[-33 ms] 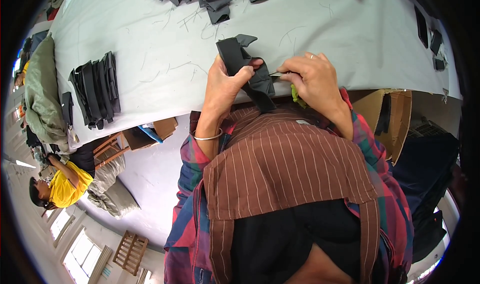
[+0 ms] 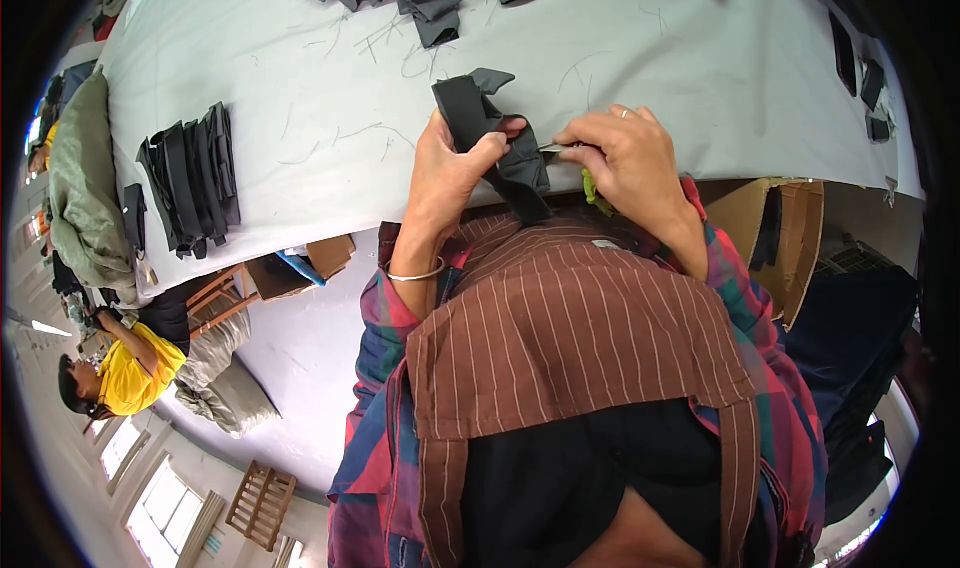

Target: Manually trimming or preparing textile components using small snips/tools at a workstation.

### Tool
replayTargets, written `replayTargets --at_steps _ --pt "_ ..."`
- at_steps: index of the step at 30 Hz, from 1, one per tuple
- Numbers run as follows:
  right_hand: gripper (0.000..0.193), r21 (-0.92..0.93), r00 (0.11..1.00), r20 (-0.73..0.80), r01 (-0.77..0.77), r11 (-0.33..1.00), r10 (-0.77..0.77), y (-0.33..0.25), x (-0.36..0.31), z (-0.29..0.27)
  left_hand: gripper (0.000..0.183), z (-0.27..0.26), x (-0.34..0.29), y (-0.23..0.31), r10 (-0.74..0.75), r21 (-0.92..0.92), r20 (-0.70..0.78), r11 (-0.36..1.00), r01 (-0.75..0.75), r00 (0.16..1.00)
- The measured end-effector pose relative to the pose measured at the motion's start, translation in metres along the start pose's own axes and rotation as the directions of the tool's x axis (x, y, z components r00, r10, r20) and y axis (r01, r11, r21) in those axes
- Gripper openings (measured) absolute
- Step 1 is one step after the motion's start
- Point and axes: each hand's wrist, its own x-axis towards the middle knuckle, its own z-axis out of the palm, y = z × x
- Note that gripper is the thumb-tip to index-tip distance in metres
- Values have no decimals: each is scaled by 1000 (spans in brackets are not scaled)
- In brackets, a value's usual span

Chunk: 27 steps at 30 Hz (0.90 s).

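Observation:
A folded dark grey fabric strip (image 2: 462,110) is held up at the table's near edge, its lower end hanging close to my apron. My left hand (image 2: 445,176) pinches it, with the thumb in front and fingers behind. Just to the right, my right hand (image 2: 632,160) is closed around small scissors. Only the slim metal tip of the scissors (image 2: 551,149) shows, pointing at the strip's right edge; whether it touches is unclear. Something yellow-green (image 2: 597,196) pokes out beneath that hand, its link to the scissors hidden.
A row of similar strips (image 2: 190,183) lies on the white-covered table (image 2: 320,78) at left, with loose threads about. More dark pieces (image 2: 425,3) lie at the far edge. A cardboard box (image 2: 803,253) stands below at right. Another person (image 2: 140,373) in yellow works at far left.

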Motion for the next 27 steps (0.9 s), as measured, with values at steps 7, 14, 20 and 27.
replayTargets --at_steps 7,14,20,27 --pt "11 -62 999 41 24 998 -22 -19 0 2 35 -1 -2 4 -44 55 3 998 43 999" --pt "13 -170 999 30 28 985 -23 -28 0 12 35 1 -3 2 -28 35 -10 999 28 1000" --pt "13 -194 999 22 48 980 -45 -29 2 15 34 1 -2 1 -27 29 -17 999 27 999" --pt "12 -162 996 8 84 983 -84 -26 2 10 34 1 -3 1 -27 13 -11 1000 27 1000"
